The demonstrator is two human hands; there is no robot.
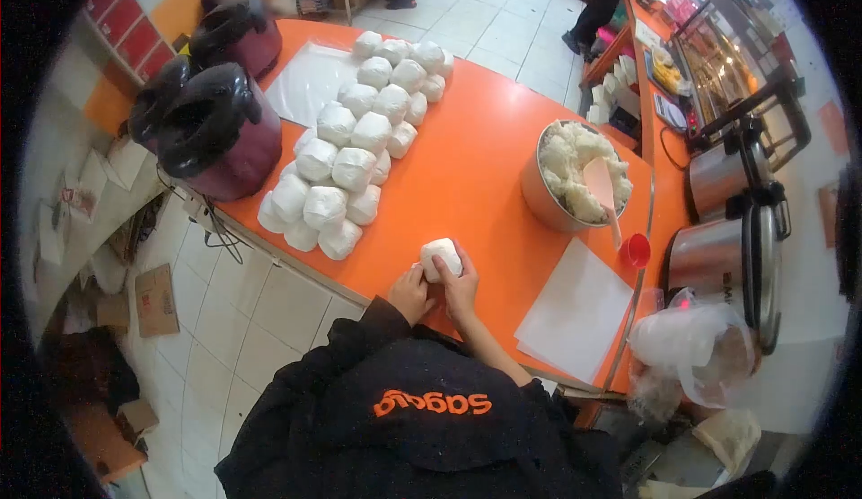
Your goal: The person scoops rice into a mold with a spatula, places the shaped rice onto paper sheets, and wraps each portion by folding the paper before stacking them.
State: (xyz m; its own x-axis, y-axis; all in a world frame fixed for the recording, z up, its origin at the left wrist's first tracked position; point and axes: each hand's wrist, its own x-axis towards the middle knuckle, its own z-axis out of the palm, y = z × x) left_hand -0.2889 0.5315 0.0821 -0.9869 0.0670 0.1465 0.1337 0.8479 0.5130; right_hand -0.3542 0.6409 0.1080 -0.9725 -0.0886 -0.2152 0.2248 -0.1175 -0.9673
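Note:
At the near edge of the orange table, my right hand [460, 285] is wrapped round a white paper-wrapped bundle [440, 260], thumb and fingers on its sides. My left hand [411, 296] is closed against the bundle's lower left side, its fingertips partly hidden. To the left, many similar wrapped bundles [353, 167] lie stacked in a long pile. On the right stands a pot of cooked white rice [564, 153], with a pale pink rice paddle [600, 186] stuck in it. Flat sheets of white paper [576, 312] lie to the right of my hands.
A red cup [636, 250] sits beside the pot. Dark red rice cookers [224, 135] stand at the left edge, and large metal pots [714, 261] at the right. A clear plastic sheet [310, 81] lies behind the pile. Two people's legs [600, 9] show at the back.

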